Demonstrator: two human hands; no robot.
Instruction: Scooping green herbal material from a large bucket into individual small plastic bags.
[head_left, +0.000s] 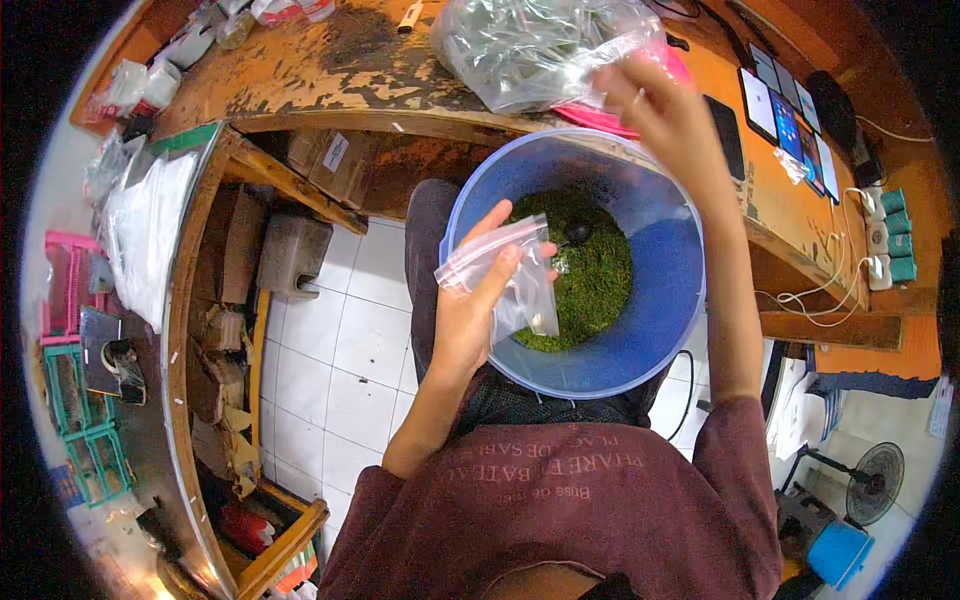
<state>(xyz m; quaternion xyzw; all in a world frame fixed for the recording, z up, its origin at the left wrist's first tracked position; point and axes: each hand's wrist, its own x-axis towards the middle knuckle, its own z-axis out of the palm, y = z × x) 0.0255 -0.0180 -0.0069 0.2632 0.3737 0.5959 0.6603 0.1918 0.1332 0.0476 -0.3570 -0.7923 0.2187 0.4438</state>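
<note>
My left hand (472, 300) pinches a small clear zip-lock bag (529, 304) with a pinkish seal strip, thumb in front and fingers behind. Whether anything is inside the bag I cannot tell. It hangs over a blue plastic bucket (652, 315) between my legs, partly filled with fine green plant material (592, 300). A small dark rounded object (577, 231) lies on this green layer. My right hand (637, 94), blurred, is raised past the bucket's far rim, at the edge of a large clear plastic bag (525, 56). Its grip cannot be made out. Under the large bag shows a bright pink dish (596, 120).
The worn wooden table (300, 82) curves around the far side. Several phones (784, 120) lie at right, near white charging cables (806, 300) and a power strip (877, 240). A glass-topped counter (180, 352) bounds the left; a fan (874, 484) stands at lower right.
</note>
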